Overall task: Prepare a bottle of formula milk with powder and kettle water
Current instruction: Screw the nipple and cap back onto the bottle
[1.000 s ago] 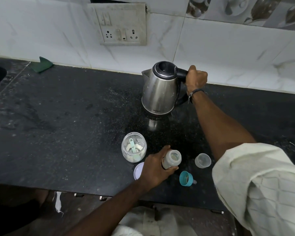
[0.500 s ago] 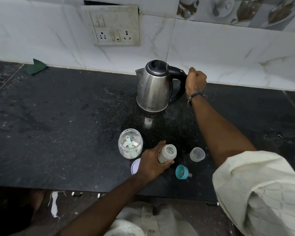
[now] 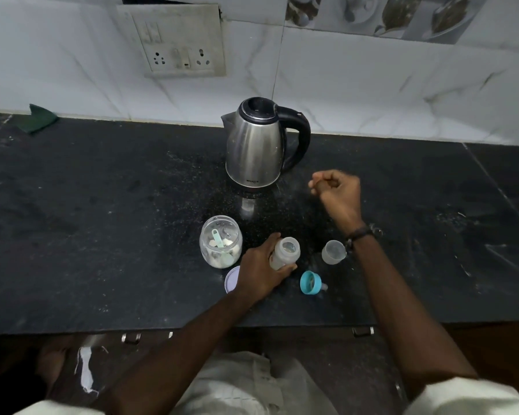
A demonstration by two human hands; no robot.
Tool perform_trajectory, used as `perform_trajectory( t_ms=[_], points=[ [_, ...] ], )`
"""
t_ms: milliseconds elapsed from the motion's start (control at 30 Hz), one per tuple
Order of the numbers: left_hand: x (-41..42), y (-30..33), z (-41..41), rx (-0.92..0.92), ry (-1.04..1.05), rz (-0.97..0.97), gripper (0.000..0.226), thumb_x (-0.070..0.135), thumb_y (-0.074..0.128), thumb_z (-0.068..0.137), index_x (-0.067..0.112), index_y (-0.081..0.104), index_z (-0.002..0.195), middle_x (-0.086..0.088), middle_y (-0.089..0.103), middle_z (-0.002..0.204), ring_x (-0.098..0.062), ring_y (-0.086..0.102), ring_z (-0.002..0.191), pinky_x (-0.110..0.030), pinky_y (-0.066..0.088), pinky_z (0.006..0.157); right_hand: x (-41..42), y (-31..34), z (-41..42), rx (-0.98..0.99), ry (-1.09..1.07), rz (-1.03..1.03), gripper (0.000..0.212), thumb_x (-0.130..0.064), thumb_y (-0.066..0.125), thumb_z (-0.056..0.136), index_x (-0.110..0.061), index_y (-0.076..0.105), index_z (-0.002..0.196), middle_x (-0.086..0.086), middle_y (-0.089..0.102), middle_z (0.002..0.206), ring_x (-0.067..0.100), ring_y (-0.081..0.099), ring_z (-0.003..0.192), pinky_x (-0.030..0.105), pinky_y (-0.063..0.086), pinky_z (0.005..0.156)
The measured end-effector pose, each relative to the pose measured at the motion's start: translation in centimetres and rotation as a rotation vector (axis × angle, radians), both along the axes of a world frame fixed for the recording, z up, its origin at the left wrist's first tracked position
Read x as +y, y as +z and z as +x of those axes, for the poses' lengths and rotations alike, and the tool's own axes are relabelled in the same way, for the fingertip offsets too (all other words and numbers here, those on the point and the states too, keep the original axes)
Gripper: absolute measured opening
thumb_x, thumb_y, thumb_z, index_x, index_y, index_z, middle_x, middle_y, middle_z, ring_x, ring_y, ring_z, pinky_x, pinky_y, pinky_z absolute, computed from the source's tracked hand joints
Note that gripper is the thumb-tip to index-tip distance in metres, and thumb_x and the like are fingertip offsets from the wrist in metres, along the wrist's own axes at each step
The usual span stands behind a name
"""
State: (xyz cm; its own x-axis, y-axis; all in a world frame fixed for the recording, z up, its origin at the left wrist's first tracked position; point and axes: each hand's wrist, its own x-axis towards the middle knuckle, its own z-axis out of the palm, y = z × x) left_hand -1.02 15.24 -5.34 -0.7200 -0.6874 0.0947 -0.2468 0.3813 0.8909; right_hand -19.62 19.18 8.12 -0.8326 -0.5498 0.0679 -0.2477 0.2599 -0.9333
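Observation:
A steel kettle (image 3: 256, 145) with a black handle stands on the black counter (image 3: 102, 220) near the wall, nobody touching it. My left hand (image 3: 259, 269) grips the open feeding bottle (image 3: 286, 252), which stands upright on the counter. My right hand (image 3: 337, 191) hovers in the air right of the kettle, its fingers curled and holding nothing. An open clear jar (image 3: 221, 242) with white powder and a green scoop stands left of the bottle. The teal teat ring (image 3: 310, 283) lies right of the bottle, and the clear bottle cap (image 3: 333, 251) lies beyond it.
The jar's pale lid (image 3: 230, 278) lies by my left wrist, partly hidden. A green cloth (image 3: 38, 118) sits at the far left against the wall. A socket plate (image 3: 180, 43) is mounted on the tiled wall above. The counter's front edge runs below my forearms.
My right hand has let go of the kettle handle and drawn back toward me. The kettle now stands alone on the counter. My left hand still holds the bottle.

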Motion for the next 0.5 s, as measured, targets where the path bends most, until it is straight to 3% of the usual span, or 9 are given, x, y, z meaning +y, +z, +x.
perform_trajectory(
  t_ms=[300, 400, 500],
  points=[
    [-0.3, -1.3, -0.4, -0.007, -0.008, -0.022, 0.084, 0.061, 0.078, 0.067, 0.028, 0.049, 0.139, 0.005, 0.073, 0.116, -0.01, 0.068, 0.107, -0.038, 0.056, 0.09, 8.4, -1.9, 5.5, 0.14, 0.306, 0.445, 0.02, -0.002, 0.064, 0.091, -0.015, 0.071, 0.104, -0.004, 0.072, 0.098, 0.006, 0.068, 0.091, 0.023, 0.056, 0.083],
    [-0.3, -1.5, -0.4, -0.001, -0.012, -0.021, 0.083, 0.062, 0.077, 0.067, 0.028, 0.05, 0.138, 0.005, 0.073, 0.114, -0.011, 0.069, 0.104, -0.039, 0.057, 0.088, 9.6, -3.0, 6.3, 0.255, 0.362, 0.569, 0.023, -0.008, 0.068, 0.088, -0.014, 0.07, 0.11, -0.003, 0.072, 0.098, 0.009, 0.068, 0.088, 0.027, 0.057, 0.081],
    [-0.3, -1.6, -0.5, -0.005, -0.021, -0.032, 0.081, 0.062, 0.077, 0.068, 0.027, 0.051, 0.136, 0.006, 0.073, 0.113, -0.011, 0.069, 0.103, -0.038, 0.056, 0.087, 10.3, -3.8, 6.6, 0.335, 0.457, 0.785, 0.039, -0.017, 0.074, 0.079, -0.018, 0.063, 0.117, -0.004, 0.066, 0.098, 0.015, 0.065, 0.091, 0.03, 0.053, 0.076]
  ],
)
